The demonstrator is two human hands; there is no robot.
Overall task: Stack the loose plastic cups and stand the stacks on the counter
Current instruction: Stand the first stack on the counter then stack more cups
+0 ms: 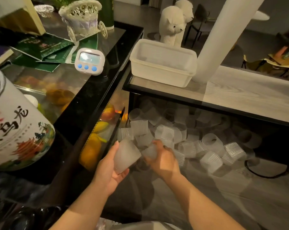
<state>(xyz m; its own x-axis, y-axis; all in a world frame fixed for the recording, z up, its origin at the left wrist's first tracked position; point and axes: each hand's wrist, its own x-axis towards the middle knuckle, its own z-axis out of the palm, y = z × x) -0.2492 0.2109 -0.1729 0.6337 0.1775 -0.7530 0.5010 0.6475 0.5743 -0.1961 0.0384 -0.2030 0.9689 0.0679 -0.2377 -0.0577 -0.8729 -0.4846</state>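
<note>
Left hand (pixel 113 165) is gripping a frosted ribbed cup stack (pixel 126 155) w/ thumb along its side, mouth tilting toward 1 o'clock. Your right hand (pixel 163 159) is curling round a single plastic cup (pixel 150 152), just beside the stack's mouth at its 3 o'clock. You're looking mid-stacking: I'd say you're feeding this cup into the stack. Next move prob. calls for lining up the cup's base w/ the stack's open mouth, then pushing it in straight so the ribs nest. Loose cups (pixel 186 138) are lying in a heap on the low shelf, from 12 to 3 o'clock of your hands, some touching yr fingers. Wood-grain counter (pixel 240 95) is sitting above at 1 o'clock, no stacks standing there yet.
</note>
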